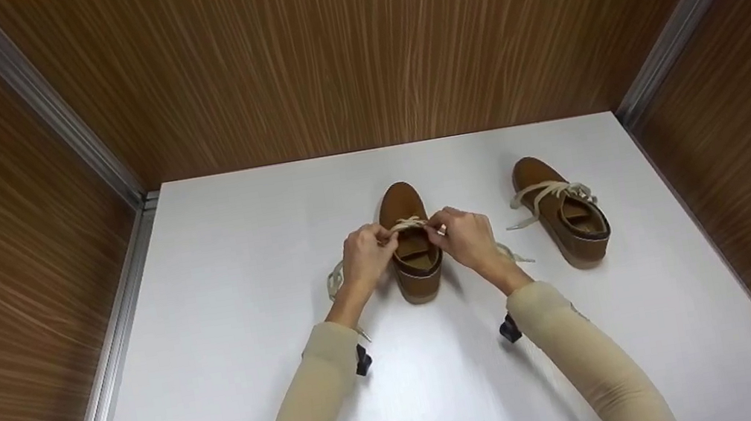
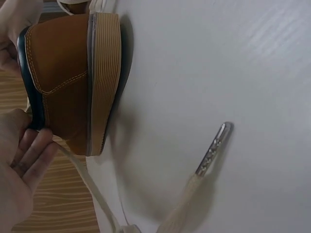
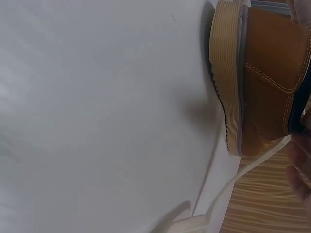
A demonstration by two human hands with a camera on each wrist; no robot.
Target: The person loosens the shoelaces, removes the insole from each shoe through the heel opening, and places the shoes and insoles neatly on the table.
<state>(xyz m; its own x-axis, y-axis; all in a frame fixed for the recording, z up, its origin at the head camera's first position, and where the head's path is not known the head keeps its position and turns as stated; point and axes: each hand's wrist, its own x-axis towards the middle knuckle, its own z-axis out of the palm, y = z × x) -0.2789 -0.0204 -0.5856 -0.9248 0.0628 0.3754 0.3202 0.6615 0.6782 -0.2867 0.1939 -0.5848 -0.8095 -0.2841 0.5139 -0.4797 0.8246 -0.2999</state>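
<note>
From here I see the left hand and right hand each pinching pale lace, the brown shoe upright between them. It looks like lacing the topmost holes; next probably calls for drawing both tails evenly. Another shoe sits right of the grip.

Brown shoe, cream laces
</note>
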